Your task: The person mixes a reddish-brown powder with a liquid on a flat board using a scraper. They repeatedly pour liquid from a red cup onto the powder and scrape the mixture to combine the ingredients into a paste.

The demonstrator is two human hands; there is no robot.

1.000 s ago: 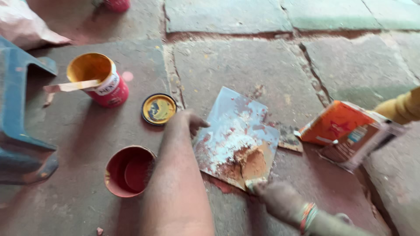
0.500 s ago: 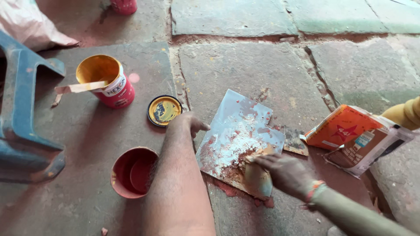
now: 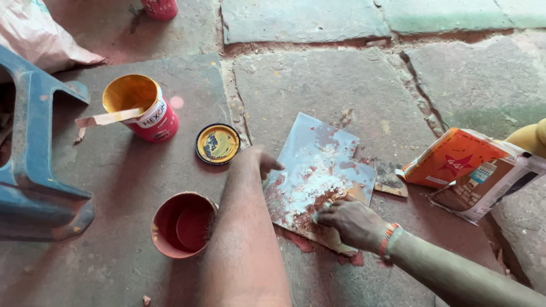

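Note:
A pale square plate (image 3: pixel 327 159) lies on the stone floor, smeared with white and reddish-brown paste. My left hand (image 3: pixel 260 163) rests at its left edge, fingers curled onto it and holding it down. My right hand (image 3: pixel 354 223) is over the plate's near corner, closed on a small scraper (image 3: pixel 325 206) whose tip is in the paste. Most of the tool is hidden by my fingers. An orange thread band circles my right wrist.
A red can of yellow paint (image 3: pixel 139 108) with a stir stick stands at the left, its lid (image 3: pixel 217 143) beside it. A red bowl (image 3: pixel 182 224) sits by my left forearm. There is a blue stool (image 3: pixel 34 170) far left, an orange-and-white packet (image 3: pixel 472 170) right, and a white sack (image 3: pixel 40 34) top left.
My right hand has moved from below the plate's near corner up onto the paste. My left hand has stayed at the plate's edge. The view has shifted slightly.

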